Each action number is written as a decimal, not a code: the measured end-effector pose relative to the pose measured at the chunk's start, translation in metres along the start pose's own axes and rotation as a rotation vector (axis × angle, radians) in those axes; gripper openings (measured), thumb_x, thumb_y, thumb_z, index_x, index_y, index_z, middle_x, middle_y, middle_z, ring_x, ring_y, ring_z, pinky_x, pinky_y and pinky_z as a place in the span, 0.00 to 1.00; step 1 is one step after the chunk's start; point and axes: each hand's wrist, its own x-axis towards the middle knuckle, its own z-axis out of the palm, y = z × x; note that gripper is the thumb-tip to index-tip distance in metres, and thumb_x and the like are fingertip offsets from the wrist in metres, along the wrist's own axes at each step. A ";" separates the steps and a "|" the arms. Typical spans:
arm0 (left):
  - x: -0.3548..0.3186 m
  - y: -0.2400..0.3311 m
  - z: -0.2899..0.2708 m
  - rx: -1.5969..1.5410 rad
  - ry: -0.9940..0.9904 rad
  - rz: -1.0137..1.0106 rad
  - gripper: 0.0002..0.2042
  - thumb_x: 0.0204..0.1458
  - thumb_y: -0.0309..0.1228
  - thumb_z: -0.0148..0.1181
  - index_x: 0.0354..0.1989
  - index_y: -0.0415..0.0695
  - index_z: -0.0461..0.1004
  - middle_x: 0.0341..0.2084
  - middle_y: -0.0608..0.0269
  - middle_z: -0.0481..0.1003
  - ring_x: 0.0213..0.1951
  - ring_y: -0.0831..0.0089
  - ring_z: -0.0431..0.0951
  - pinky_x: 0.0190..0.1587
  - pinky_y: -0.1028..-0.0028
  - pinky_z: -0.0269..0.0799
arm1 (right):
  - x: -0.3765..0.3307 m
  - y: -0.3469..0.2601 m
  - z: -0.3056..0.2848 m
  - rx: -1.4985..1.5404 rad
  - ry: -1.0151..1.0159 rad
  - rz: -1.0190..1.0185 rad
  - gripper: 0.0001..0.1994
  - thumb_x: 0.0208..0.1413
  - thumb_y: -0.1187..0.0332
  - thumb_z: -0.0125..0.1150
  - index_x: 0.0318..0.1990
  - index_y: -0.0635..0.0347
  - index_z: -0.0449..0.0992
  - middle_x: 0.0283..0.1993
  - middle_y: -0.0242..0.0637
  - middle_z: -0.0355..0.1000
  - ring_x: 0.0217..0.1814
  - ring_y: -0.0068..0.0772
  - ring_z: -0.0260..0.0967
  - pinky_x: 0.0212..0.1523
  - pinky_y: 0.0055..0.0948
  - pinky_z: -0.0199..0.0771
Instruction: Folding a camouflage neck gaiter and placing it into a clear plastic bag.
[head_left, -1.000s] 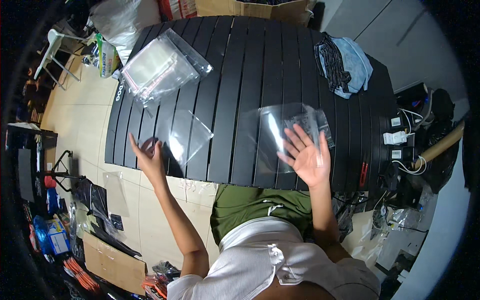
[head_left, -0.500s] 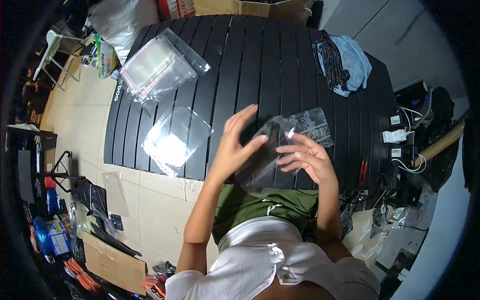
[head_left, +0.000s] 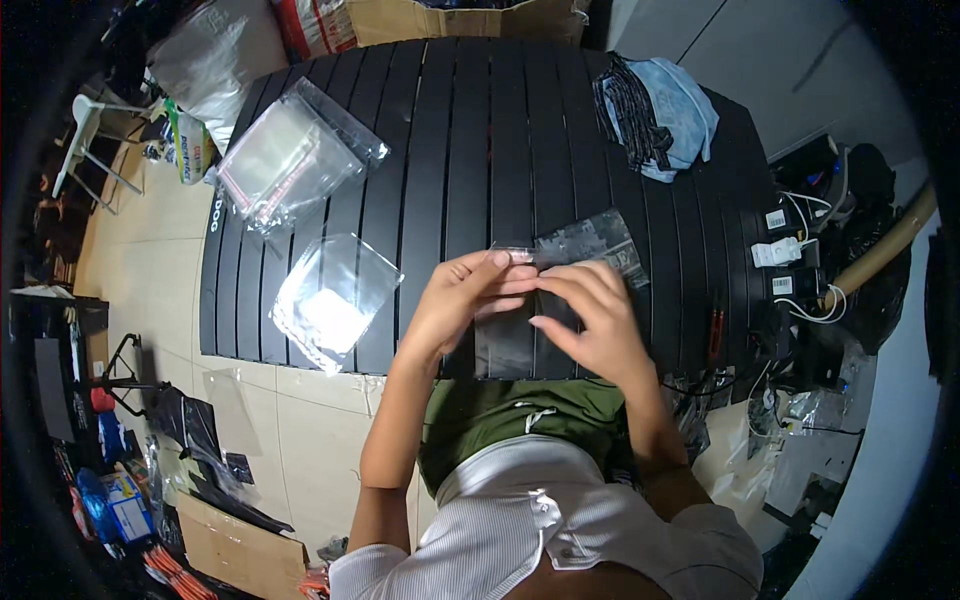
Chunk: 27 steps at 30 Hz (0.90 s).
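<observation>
Table [head_left: 480, 120], black and slatted, spreads beyond the fingers. Stack of clear bags [head_left: 290, 160] lies far up-left of them; single clear bag [head_left: 335, 295] just left. Left hand [head_left: 455, 300] and right hand [head_left: 590, 315] pinch one clear plastic bag [head_left: 590, 240] at its top edge, fingertips nearly touching.

on the black slatted bench [head_left: 480, 120], a stack of clear bags [head_left: 290, 155] lies at the far left corner, a single clear bag [head_left: 335, 295] just nearer, and folded blue and dark cloth [head_left: 655, 115] at the far right.
</observation>
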 end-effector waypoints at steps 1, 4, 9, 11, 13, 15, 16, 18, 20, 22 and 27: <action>-0.001 0.000 0.001 0.010 -0.006 0.008 0.16 0.55 0.36 0.45 0.43 0.35 0.68 0.35 0.55 0.74 0.38 0.70 0.75 0.38 0.76 0.73 | -0.002 0.001 0.008 0.007 0.014 0.025 0.18 0.34 0.73 0.65 0.38 0.61 0.71 0.37 0.38 0.68 0.41 0.40 0.63 0.42 0.33 0.63; 0.000 -0.007 -0.004 -0.007 -0.003 -0.020 0.17 0.56 0.37 0.43 0.45 0.35 0.67 0.36 0.54 0.74 0.39 0.70 0.75 0.38 0.76 0.73 | -0.005 0.008 0.024 0.011 0.053 0.037 0.18 0.35 0.73 0.65 0.38 0.62 0.70 0.35 0.38 0.67 0.38 0.40 0.63 0.40 0.32 0.63; -0.004 -0.007 -0.004 0.031 0.011 -0.043 0.18 0.57 0.38 0.41 0.45 0.35 0.66 0.35 0.54 0.74 0.38 0.70 0.75 0.38 0.76 0.73 | -0.006 0.009 0.030 0.110 -0.029 0.092 0.15 0.36 0.74 0.64 0.34 0.63 0.68 0.28 0.38 0.63 0.34 0.37 0.61 0.35 0.31 0.63; -0.008 -0.009 -0.002 0.018 0.036 0.014 0.15 0.57 0.35 0.43 0.42 0.36 0.69 0.33 0.58 0.75 0.35 0.73 0.76 0.37 0.79 0.72 | -0.003 0.005 0.026 0.138 -0.066 0.127 0.14 0.37 0.74 0.64 0.34 0.63 0.68 0.28 0.38 0.62 0.33 0.37 0.61 0.35 0.31 0.63; -0.010 -0.013 0.005 0.257 0.153 0.190 0.13 0.56 0.34 0.45 0.40 0.36 0.71 0.31 0.59 0.75 0.34 0.75 0.76 0.35 0.79 0.72 | -0.001 0.001 0.022 0.162 -0.102 0.162 0.14 0.37 0.74 0.63 0.34 0.63 0.68 0.28 0.37 0.61 0.32 0.36 0.61 0.34 0.31 0.63; -0.014 -0.013 0.014 0.567 0.348 0.469 0.08 0.52 0.28 0.50 0.35 0.38 0.74 0.27 0.59 0.76 0.30 0.75 0.77 0.32 0.78 0.72 | 0.000 -0.003 0.018 0.153 -0.156 0.121 0.14 0.38 0.72 0.63 0.35 0.64 0.68 0.30 0.38 0.61 0.32 0.39 0.61 0.36 0.32 0.64; -0.021 -0.007 0.022 0.569 0.345 0.468 0.08 0.52 0.28 0.50 0.35 0.38 0.74 0.27 0.59 0.76 0.30 0.75 0.77 0.32 0.78 0.72 | 0.002 -0.003 0.014 0.153 -0.153 0.123 0.14 0.38 0.72 0.63 0.35 0.64 0.68 0.30 0.38 0.61 0.32 0.39 0.61 0.36 0.32 0.64; -0.033 0.006 0.036 1.047 0.372 0.715 0.07 0.49 0.26 0.53 0.35 0.38 0.74 0.28 0.57 0.75 0.30 0.70 0.77 0.32 0.77 0.72 | 0.006 -0.004 0.009 -0.063 -0.270 -0.048 0.12 0.38 0.72 0.59 0.32 0.64 0.67 0.32 0.41 0.61 0.38 0.42 0.62 0.42 0.34 0.63; -0.033 0.008 0.038 1.130 0.334 0.951 0.08 0.44 0.23 0.56 0.33 0.38 0.74 0.29 0.59 0.75 0.32 0.65 0.77 0.35 0.74 0.72 | 0.004 -0.006 0.010 -0.071 -0.235 -0.074 0.12 0.38 0.71 0.58 0.32 0.66 0.68 0.35 0.42 0.63 0.44 0.44 0.61 0.46 0.36 0.62; -0.039 0.013 0.040 1.339 0.233 1.280 0.09 0.41 0.23 0.55 0.33 0.38 0.74 0.30 0.61 0.76 0.36 0.66 0.76 0.39 0.72 0.71 | 0.004 -0.011 0.009 -0.117 -0.166 -0.165 0.13 0.38 0.71 0.58 0.33 0.66 0.69 0.40 0.42 0.65 0.48 0.44 0.61 0.49 0.38 0.61; -0.048 0.006 0.023 1.483 0.098 1.521 0.11 0.40 0.28 0.55 0.35 0.42 0.74 0.32 0.65 0.76 0.38 0.71 0.76 0.43 0.75 0.69 | 0.004 -0.013 0.009 0.176 -0.286 0.075 0.25 0.43 0.65 0.56 0.52 0.61 0.61 0.56 0.41 0.58 0.55 0.42 0.58 0.54 0.39 0.58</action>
